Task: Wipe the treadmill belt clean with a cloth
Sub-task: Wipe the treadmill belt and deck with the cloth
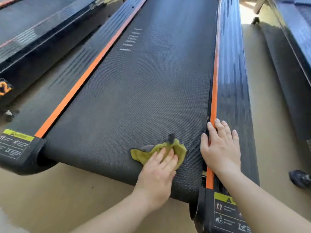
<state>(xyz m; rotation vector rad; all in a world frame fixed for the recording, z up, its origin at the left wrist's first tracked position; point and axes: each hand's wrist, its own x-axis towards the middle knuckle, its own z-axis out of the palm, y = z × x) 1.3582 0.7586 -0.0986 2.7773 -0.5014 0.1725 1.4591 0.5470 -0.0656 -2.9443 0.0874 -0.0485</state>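
Beige smooth floor (50,199) lies under a long black treadmill (20,165), seen from its back end. The left hand (156,175) lies palm down on a crumpled yellow-green cloth (180,149). Its fingers are nearly straight and close together, pressing the cloth and not curled round it. The cloth rests on the dark grey textured treadmill belt (134,98), near the back end and toward the right edge. Just beside it, the right hand (220,148) lies flat and holds nothing. Its fingers are straight and a little spread on the black ribbed right side rail (235,73), and its thumb reaches the belt edge across the orange stripe (214,98). A second orange stripe (75,91) runs along the left side. Yellow-and-black warning labels (15,143) sit on the back corners. Another black treadmill (25,39) stands to the left.
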